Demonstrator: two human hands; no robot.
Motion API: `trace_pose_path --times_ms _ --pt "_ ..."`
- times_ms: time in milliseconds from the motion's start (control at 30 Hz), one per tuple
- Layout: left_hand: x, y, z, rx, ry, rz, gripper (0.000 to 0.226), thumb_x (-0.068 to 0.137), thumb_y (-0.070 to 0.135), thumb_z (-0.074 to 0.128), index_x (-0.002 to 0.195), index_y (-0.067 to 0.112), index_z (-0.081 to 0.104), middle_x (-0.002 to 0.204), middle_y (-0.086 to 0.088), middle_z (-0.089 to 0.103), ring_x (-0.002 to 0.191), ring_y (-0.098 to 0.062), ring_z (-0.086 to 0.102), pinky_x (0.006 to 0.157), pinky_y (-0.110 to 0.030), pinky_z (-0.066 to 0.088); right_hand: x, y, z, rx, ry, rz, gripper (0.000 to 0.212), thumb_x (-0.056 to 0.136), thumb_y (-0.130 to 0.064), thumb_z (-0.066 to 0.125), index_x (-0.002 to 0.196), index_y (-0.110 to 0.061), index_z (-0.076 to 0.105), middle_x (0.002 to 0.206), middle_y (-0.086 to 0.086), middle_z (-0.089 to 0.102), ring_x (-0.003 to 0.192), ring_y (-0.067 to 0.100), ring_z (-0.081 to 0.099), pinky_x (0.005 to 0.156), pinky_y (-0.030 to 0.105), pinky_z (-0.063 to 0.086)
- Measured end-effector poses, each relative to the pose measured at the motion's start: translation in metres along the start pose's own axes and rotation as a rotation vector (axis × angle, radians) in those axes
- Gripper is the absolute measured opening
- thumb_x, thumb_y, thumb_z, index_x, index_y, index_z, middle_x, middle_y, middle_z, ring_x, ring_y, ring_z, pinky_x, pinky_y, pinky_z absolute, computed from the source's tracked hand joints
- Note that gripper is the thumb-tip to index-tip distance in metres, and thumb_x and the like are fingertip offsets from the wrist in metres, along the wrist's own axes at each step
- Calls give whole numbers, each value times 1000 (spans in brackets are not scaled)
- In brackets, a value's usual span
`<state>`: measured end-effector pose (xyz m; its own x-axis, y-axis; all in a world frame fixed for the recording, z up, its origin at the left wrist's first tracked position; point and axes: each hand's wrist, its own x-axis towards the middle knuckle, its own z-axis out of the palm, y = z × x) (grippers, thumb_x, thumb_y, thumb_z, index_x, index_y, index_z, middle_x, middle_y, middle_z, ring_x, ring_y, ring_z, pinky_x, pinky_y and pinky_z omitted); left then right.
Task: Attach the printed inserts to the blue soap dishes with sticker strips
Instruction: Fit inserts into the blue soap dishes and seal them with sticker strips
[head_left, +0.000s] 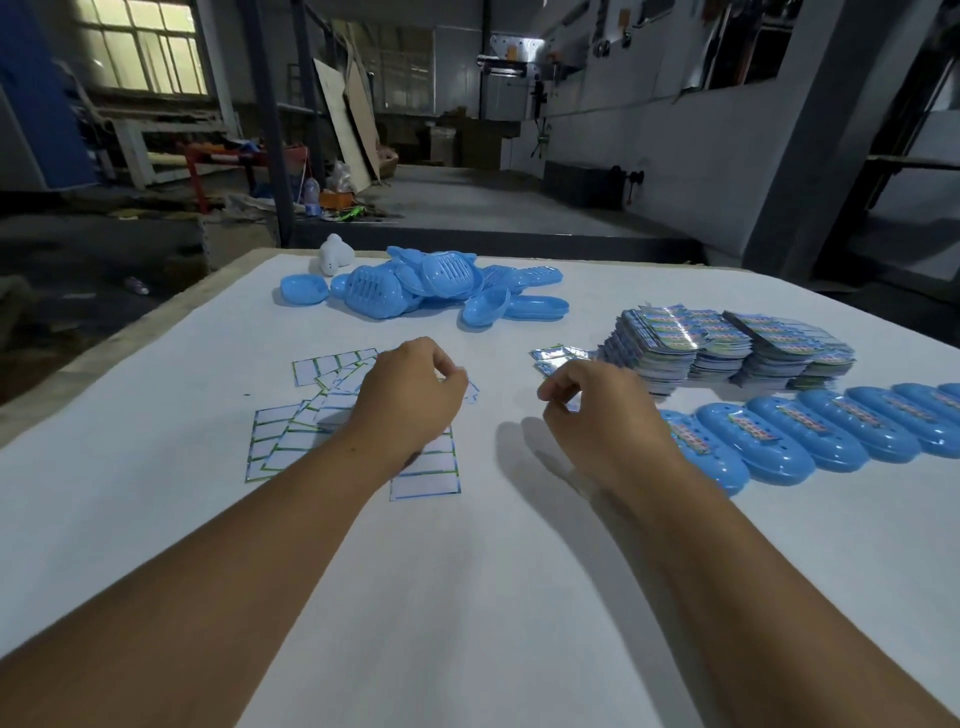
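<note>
head view: left hand (410, 395) curled over sticker sheets (332, 415), pinch unclear | right hand (597, 410) fingertips pinched, contents unclear | risk: strip may fold onto itself | finished soap dishes (810, 431) at right, long axes pointing away-left | inserts (727, 343) stacked behind

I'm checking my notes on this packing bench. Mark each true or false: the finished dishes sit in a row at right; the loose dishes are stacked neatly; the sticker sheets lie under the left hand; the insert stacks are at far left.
1. Finished dishes in a row at right: true.
2. Loose dishes stacked neatly: false, a jumbled heap.
3. Sticker sheets under the left hand: true.
4. Insert stacks at far left: false, they are at right.
</note>
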<state>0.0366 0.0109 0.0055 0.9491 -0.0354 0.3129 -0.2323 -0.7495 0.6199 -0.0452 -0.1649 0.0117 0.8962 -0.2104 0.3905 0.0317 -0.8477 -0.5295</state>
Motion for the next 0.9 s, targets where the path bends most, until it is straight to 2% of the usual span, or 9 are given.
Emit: trace_pose_path --times_ms 100,167,233,300,367,433,600,700,900 --pt "21 10 2 118 35 46 17 93 36 59 92 22 68 88 4 66 81 -16 61 69 -29 44 6 -2 7 71 -14 -12 18 86 -8 62 88 -23 72 86 -11 68 85 13 61 66 13 35" --pt "37 17 10 191 41 107 21 94 32 56 90 16 70 86 0 69 82 -20 63 69 -30 46 10 -3 12 119 -3 -33 20 85 -8 62 84 -27 68 85 -13 67 83 9 60 67 7 37" --pt "55 24 21 240 39 146 22 95 31 56 97 15 71 93 -3 70 88 -22 63 72 -32 48 13 -5 16 135 8 -67 21 85 -9 61 82 -30 64 85 -13 66 82 8 58 70 14 39" --pt "73 32 34 275 25 175 27 95 31 55 113 15 68 110 -6 68 102 -25 60 84 -37 50 15 -5 20 149 23 -87 23 84 -9 61 82 -32 63 86 -12 66 81 8 56 74 23 42" --pt "89 38 47 284 -21 191 35 96 30 54 127 14 61 125 -8 64 115 -28 56 94 -40 48 17 -5 22 153 22 -94 23 84 -9 61 83 -32 65 87 -12 66 84 9 57 76 26 44" --pt "101 41 60 271 -57 159 39 97 32 54 132 14 56 131 -8 60 120 -28 53 96 -41 45 19 -3 23 150 17 -98 22 84 -8 61 87 -28 70 90 -9 67 87 11 59 79 27 44" --pt "118 42 81 276 -26 76 31 97 30 58 124 14 62 122 -8 65 113 -27 57 91 -37 46 22 -3 21 140 8 -109 24 85 -6 60 95 -23 74 96 -4 70 95 16 61 88 30 44" --pt "119 43 83 253 30 77 25 99 29 58 117 13 65 114 -7 68 103 -25 62 79 -33 44 23 -2 19 153 5 -101 24 87 -7 59 96 -24 73 98 -4 69 96 17 61 89 32 44" --pt "95 49 60 69 189 107 23 105 34 41 109 16 55 97 -3 63 81 -20 53 68 -34 37 23 2 20 188 -6 -54 24 90 -12 61 106 -27 70 100 -8 65 92 12 55 85 30 45"
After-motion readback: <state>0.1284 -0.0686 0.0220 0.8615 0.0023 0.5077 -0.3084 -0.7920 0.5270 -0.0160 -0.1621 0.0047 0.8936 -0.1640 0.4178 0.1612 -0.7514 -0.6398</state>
